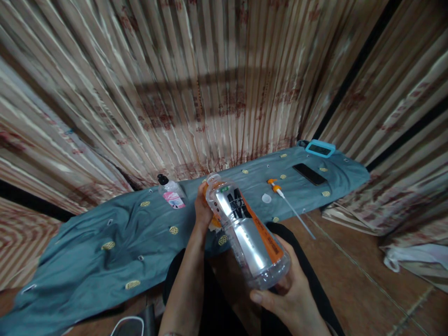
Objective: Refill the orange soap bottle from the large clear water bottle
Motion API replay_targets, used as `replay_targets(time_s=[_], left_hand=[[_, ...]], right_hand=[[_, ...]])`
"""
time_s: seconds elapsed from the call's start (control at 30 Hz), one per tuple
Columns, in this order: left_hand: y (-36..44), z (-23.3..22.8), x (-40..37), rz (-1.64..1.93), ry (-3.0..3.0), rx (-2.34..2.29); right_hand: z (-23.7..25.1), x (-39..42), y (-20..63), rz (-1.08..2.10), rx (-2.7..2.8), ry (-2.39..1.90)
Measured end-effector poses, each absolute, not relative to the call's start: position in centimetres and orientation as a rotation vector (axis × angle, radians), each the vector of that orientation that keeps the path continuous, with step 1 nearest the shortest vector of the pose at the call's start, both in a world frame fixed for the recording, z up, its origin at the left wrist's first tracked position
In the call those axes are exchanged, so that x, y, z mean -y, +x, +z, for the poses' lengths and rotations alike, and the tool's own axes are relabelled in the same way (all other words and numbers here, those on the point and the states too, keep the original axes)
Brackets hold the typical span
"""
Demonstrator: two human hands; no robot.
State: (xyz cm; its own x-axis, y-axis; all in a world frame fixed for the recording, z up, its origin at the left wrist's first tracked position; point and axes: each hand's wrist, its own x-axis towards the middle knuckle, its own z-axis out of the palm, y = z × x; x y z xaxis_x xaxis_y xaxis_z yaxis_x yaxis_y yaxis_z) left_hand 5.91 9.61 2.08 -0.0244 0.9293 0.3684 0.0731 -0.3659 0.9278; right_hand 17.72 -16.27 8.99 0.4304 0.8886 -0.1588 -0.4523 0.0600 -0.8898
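A clear plastic drink bottle (241, 228) with a silver and orange label lies slanted across the middle, its uncapped neck pointing up and left. My right hand (294, 291) is closed around its base. Beside the neck, my left hand (202, 205) is closed with its fingers mostly hidden. Something orange (216, 223) shows behind the bottle near that hand; its shape cannot be made out. On the cloth to the right lie an orange and white pump head (276, 188) with a long tube and a small white round disc (266, 198).
A pump bottle (173, 198) with a pink label and black top stands left on the green patterned cloth (105, 261). A dark phone (310, 174) and a blue-framed device (320, 149) are at the right end. Striped curtains (210, 93) hang behind.
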Motion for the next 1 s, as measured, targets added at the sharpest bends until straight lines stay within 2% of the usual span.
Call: replay_targets(time_s=[0.43, 0.67, 1.0], left_hand=[[6.0, 2.1, -9.6, 1.469, 1.501, -1.087], [6.1, 2.1, -9.5, 1.545, 1.560, -1.038], [5.8, 1.9, -9.5, 1.502, 1.509, -1.019]], right_hand=[[9.3, 16.3, 18.1, 1.120, 0.471, -1.020], [8.3, 16.2, 19.5, 1.196, 0.658, -1.056], [9.4, 16.2, 17.8, 1.158, 0.458, -1.057]])
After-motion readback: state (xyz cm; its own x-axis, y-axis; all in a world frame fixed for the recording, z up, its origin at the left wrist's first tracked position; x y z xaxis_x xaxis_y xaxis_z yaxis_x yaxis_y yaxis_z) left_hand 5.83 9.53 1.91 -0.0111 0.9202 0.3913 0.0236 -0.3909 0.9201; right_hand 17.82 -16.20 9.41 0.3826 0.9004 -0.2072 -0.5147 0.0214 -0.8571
